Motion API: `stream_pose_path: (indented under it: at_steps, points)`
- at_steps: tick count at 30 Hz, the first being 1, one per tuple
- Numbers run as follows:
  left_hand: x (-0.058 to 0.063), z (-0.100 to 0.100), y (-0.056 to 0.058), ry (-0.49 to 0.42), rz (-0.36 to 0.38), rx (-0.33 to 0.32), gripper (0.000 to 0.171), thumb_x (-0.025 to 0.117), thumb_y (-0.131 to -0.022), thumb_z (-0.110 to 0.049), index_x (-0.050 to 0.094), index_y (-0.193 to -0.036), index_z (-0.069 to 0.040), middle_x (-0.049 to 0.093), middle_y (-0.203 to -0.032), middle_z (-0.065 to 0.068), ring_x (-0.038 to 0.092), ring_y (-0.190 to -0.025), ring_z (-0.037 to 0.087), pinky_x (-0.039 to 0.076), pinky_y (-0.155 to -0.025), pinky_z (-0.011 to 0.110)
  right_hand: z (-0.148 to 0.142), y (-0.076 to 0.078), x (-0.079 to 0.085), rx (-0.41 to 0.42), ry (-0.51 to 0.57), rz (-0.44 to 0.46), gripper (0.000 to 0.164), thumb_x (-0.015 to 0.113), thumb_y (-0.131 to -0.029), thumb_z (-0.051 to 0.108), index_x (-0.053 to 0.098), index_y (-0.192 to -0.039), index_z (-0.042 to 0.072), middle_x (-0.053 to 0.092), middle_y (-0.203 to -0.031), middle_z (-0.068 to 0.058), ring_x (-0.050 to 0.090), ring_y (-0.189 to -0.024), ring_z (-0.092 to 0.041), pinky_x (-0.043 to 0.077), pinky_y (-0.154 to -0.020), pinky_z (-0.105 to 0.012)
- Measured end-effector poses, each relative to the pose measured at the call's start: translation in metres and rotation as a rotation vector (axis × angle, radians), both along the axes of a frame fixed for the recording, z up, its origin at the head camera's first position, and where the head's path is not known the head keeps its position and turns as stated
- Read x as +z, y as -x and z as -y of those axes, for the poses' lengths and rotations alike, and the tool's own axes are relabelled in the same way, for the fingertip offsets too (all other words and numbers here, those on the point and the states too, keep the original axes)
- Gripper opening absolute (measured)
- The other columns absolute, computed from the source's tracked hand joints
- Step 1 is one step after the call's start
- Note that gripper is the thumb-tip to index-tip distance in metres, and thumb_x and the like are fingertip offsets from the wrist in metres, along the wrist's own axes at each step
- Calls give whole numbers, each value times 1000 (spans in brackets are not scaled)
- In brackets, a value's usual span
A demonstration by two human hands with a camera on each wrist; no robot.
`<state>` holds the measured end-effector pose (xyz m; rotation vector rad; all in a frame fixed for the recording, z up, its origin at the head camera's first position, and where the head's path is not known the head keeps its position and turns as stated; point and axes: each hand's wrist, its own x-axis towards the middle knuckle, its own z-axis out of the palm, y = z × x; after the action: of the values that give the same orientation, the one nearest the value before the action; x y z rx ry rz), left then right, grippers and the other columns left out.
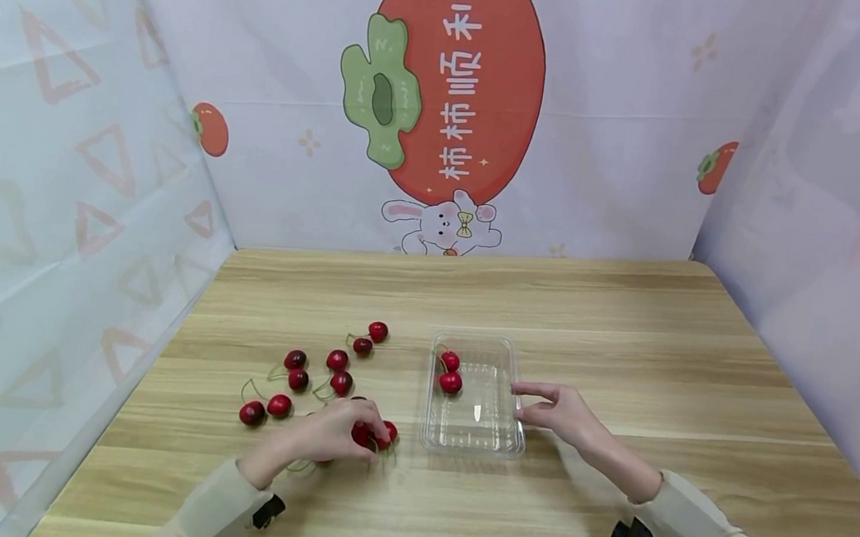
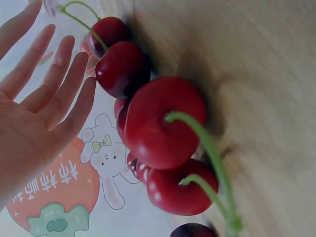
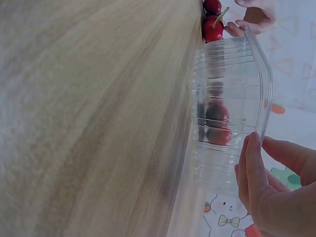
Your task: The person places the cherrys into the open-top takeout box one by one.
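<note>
My left hand (image 1: 336, 430) hovers low over the cherries, fingers spread and slightly bent in the left wrist view. Nearest to its fingertips is a pair of red cherries (image 1: 388, 434), with green stems joined at the top (image 2: 123, 69); the hand partly hides it in the head view. Thumb and fingers of my right hand (image 1: 562, 415) pinch the right rim of a clear plastic box (image 1: 473, 448) standing on the table. Inside that box, toward its far left, lie two cherries (image 1: 450, 383), also visible through the wall in the right wrist view.
Several more paired cherries (image 1: 280, 406) lie on the wooden table (image 1: 620, 332) left of the box, some partly under my left hand. A printed cloth (image 1: 593, 188) hangs behind the table, with more cloth along both sides.
</note>
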<state>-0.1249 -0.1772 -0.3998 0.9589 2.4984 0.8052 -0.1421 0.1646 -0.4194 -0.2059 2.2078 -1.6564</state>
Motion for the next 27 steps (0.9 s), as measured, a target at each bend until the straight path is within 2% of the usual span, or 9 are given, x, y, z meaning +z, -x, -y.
stream_pose_path:
  at_steps: [5, 11, 21, 27]
  points:
    - [-4, -1, -1, 1, -23, 8, 18, 73, -71, -20, 66, -87, -15, 55, -86, -12, 50, -84, 6, 44, -76, 28, 0, 0, 0, -17, -4, 7, 49, 66, -78, 12, 49, -120, -7, 51, -121, -20, 61, -90, -16, 44, -86, -35]
    - [-6, -2, -1, 5, -55, -13, 17, 73, -71, -17, 67, -87, -13, 55, -85, -12, 49, -83, 4, 44, -75, 26, 0, -1, 0, -27, -11, 9, 48, 66, -78, 13, 50, -119, -6, 51, -122, -19, 61, -93, -18, 43, -88, -38]
    - [-6, -5, -2, 58, -61, -15, 10, 72, -73, -17, 67, -82, -13, 53, -82, -12, 48, -81, 3, 43, -72, 22, 0, -1, 0, -24, -9, -3, 46, 65, -78, 10, 51, -119, -8, 52, -120, -20, 61, -93, -19, 45, -86, -35]
    - [-7, -6, -2, 57, -100, -33, 4, 70, -74, -14, 69, -78, -14, 53, -80, -13, 48, -77, 1, 42, -70, 20, 1, -1, 0, -25, 2, -3, 46, 64, -79, 9, 50, -119, -8, 51, -121, -21, 60, -94, -22, 45, -85, -35]
